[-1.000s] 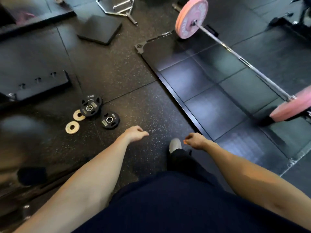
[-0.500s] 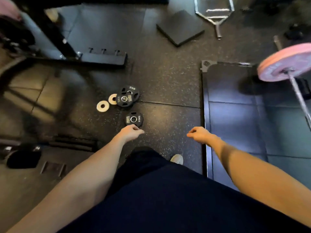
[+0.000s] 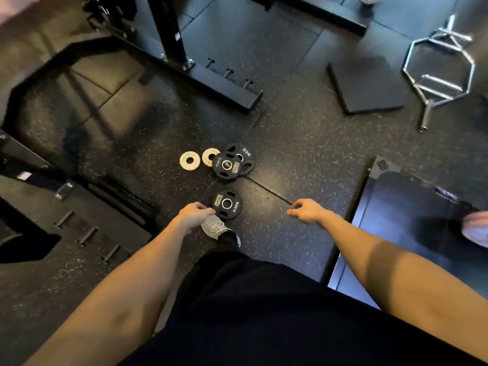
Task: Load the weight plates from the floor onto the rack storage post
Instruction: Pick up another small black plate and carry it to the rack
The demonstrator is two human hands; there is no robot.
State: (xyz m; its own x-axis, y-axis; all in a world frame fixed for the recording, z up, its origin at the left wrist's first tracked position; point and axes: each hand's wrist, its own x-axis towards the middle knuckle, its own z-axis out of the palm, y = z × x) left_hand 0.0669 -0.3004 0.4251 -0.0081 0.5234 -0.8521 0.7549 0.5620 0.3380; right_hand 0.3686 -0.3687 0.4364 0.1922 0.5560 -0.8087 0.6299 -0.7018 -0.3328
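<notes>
Several small weight plates lie on the speckled rubber floor. A black 2.5 kg plate [image 3: 226,203] lies nearest me. Behind it another black 2.5 kg plate [image 3: 226,165] rests on a black 5 kg plate [image 3: 244,154]. Two white plates [image 3: 189,160] [image 3: 208,155] lie to their left. My left hand [image 3: 194,213] hangs loosely curled just left of the nearest plate, holding nothing. My right hand [image 3: 307,211] hangs loosely curled to the right, empty. The black rack base [image 3: 224,88] with short storage pegs [image 3: 229,73] stands beyond the plates.
A second rack foot with pegs [image 3: 87,235] lies at lower left. A black pad [image 3: 365,85] and a chrome hex bar [image 3: 439,72] lie at the back right. A raised platform edge [image 3: 353,207] runs on the right, with a pink plate [image 3: 476,228] on it. My shoe [image 3: 215,228] is near the plates.
The view has swung left and I have stepped closer; the plates now lie right in front of my hands and the rack upright has come into view. Both hands stay empty.
</notes>
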